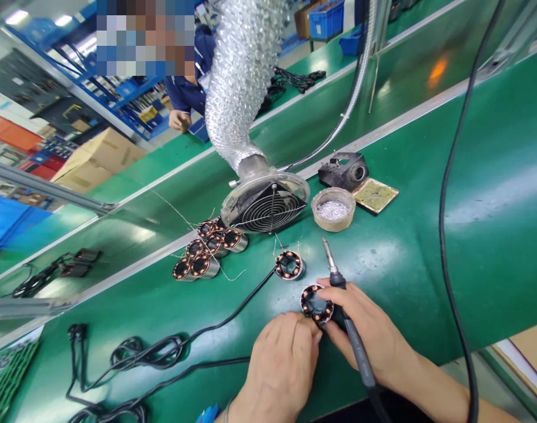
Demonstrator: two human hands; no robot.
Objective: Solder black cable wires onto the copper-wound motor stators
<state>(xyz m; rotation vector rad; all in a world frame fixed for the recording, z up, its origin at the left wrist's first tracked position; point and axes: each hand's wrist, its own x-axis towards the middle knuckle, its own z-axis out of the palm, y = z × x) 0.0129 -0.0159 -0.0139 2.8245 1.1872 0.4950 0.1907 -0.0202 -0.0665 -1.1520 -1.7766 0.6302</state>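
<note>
A round motor stator (316,304) with copper coils lies between my two hands. My right hand (369,329) grips its right side with thumb and index finger, and a soldering iron (356,343) rests in the same hand, its tip pointing up and away. My left hand (282,358) is closed at the stator's lower left edge; its fingertips are mostly hidden. A black cable (215,364) runs under my left hand. Just beyond stands a second stator (289,265) with thin wires sticking up and another black cable at its left side.
A fume extractor (268,205) on a silver duct hangs over the green bench (409,258). Several stators (200,264) stand at left; a solder bowl (333,210) and iron stand (344,170) at the back. Coiled cables (149,352) lie left. A person (184,97) is across the bench.
</note>
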